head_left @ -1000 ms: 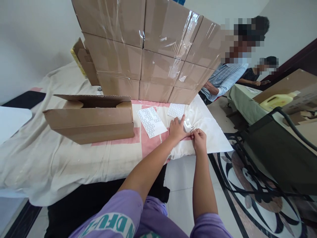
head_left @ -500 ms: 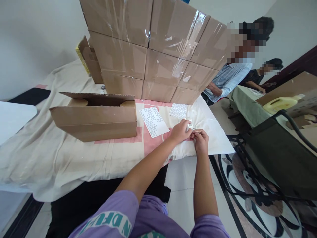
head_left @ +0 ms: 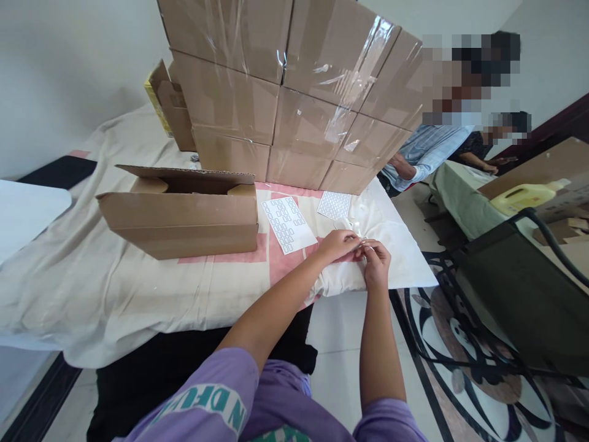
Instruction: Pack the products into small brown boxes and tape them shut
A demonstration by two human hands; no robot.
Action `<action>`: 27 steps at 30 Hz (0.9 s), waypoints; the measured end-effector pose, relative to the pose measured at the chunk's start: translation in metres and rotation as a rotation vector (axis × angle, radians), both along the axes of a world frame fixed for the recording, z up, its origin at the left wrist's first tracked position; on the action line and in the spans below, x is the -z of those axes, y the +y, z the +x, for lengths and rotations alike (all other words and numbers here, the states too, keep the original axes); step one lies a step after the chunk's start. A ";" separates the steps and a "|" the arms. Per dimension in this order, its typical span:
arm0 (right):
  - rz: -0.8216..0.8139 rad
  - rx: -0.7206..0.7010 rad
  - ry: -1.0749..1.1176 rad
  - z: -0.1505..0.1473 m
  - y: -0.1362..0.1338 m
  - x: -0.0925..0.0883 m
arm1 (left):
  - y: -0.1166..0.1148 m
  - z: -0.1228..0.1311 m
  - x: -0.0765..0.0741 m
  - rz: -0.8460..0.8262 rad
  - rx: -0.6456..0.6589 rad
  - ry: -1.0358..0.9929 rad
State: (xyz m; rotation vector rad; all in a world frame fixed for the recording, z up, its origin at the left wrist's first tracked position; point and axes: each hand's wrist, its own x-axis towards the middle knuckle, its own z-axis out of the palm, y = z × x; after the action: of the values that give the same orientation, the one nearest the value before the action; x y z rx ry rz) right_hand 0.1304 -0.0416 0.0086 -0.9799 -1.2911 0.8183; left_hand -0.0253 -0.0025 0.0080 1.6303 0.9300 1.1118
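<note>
My left hand point(head_left: 339, 245) and my right hand point(head_left: 376, 261) meet fingertip to fingertip over the cloth near the table's right end. Both have their fingers pinched closed. Something small and pale seems to be between them, but the fingers hide most of it and I cannot tell its kind. Just behind my left hand lies a small white thing point(head_left: 343, 223), partly covered. To the left of that hand is a white label sheet point(head_left: 300, 232) with small outlined rectangles and bare patches. A second label sheet point(head_left: 334, 205), densely printed, rests behind my hands.
A cardboard box point(head_left: 184, 236) with raised flaps stands at the left. Taped cartons point(head_left: 299, 123) rise behind the sheets. At the right are a dark green folding chair point(head_left: 510, 294), a yellow jug point(head_left: 524, 197) and a person in a blue shirt point(head_left: 426, 153); another person sits beyond.
My left hand has shifted slightly down and its fingers lie flatter against my right fingertips. The white thing that showed between my hands is now mostly hidden. The view has tilted slightly.
</note>
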 end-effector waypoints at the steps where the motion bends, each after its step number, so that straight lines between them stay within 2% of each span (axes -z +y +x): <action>1: 0.000 -0.002 -0.008 0.000 0.000 0.000 | 0.000 0.000 0.000 -0.005 0.015 -0.011; 11: -0.041 -0.029 -0.086 -0.003 -0.003 -0.002 | 0.005 0.000 0.007 -0.048 0.024 -0.072; 15: -0.031 -0.014 -0.111 -0.003 -0.001 0.000 | 0.003 -0.001 0.005 -0.018 0.001 -0.075; 22: 0.031 0.090 -0.195 -0.001 0.001 0.008 | -0.015 -0.014 -0.015 0.084 -0.075 -0.043; 25: 0.065 0.121 -0.270 -0.002 0.000 0.007 | -0.027 -0.024 -0.029 0.133 -0.127 -0.057; 27: 0.105 0.143 -0.336 -0.003 -0.003 0.004 | -0.035 -0.037 -0.044 0.172 -0.166 -0.080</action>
State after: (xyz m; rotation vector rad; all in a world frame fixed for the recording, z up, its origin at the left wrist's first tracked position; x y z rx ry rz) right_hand 0.1270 -0.0444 0.0043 -1.1435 -1.5127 0.4830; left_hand -0.0618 -0.0376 0.0518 1.6549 0.9522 1.3933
